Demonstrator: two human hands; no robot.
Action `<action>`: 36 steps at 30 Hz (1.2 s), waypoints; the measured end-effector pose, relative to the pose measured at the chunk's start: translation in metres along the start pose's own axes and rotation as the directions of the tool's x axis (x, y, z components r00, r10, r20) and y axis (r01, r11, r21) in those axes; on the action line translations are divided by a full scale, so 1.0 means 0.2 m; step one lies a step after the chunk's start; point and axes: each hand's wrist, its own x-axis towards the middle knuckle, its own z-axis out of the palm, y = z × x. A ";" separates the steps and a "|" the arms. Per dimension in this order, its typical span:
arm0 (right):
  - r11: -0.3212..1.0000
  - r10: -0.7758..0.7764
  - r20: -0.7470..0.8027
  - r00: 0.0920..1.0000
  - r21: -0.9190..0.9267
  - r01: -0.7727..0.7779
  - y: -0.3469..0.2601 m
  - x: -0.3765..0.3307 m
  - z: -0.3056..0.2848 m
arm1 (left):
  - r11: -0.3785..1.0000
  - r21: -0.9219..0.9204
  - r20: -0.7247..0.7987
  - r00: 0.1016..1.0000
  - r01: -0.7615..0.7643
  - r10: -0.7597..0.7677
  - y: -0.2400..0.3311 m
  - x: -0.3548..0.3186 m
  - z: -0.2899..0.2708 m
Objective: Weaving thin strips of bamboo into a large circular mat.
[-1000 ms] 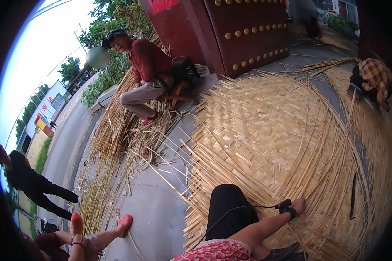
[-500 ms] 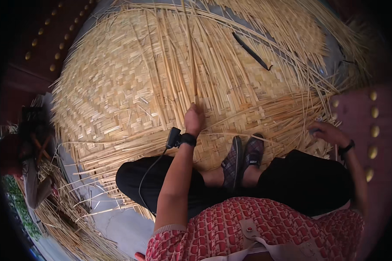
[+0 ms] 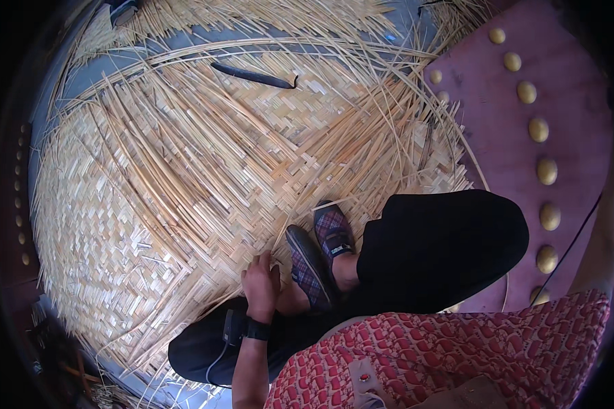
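My left hand [image 3: 260, 281] rests low over the woven straw mat [image 3: 102, 245], beside my plaid shoes [image 3: 309, 269]. Its fingers point down at the weave, thumb and forefinger a little apart, and no strip shows plainly between them. Long loose strips [image 3: 164, 198] fan out from the weave ahead of that hand. Another bundle of strips [image 3: 361, 129] runs toward the upper right. My right forearm [image 3: 604, 238] reaches up along the right rim, its hand out of view. A dark, curved tool with a thin hooked end [image 3: 252, 75] lies on the mat's far part.
A dark red studded door panel [image 3: 505, 129] stands on the right, with brass-coloured knobs. A second studded panel [image 3: 17, 204] is at the left rim. More woven straw [image 3: 300, 13] lies beyond a grey strip of floor. Part of a shoe [image 3: 123, 10] shows at the top.
The view has swung to the right. My left hand has drawn back toward me from the long strips and let them go. My right hand has gone out of view at the right.
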 end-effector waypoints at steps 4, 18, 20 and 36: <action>0.926 -0.376 0.036 0.926 -0.027 0.377 -0.88 0.77 0.28 | 0.966 -0.233 -0.130 0.988 -0.110 0.081 -0.12 -0.09 0.02; 0.544 -0.364 -0.227 0.903 0.736 0.404 -2.13 1.47 1.82 | 0.995 0.002 0.086 0.991 -0.103 0.103 0.35 -0.29 -0.66; 0.407 -0.394 -0.221 0.892 0.829 0.384 -2.10 1.45 1.87 | 0.992 -0.074 0.199 0.973 -0.101 0.114 0.30 -0.28 -0.55; -0.002 -0.525 0.021 0.851 1.000 -0.026 -1.84 1.30 1.77 | 0.990 -0.111 0.179 0.978 -0.085 0.104 -0.01 -0.22 -0.20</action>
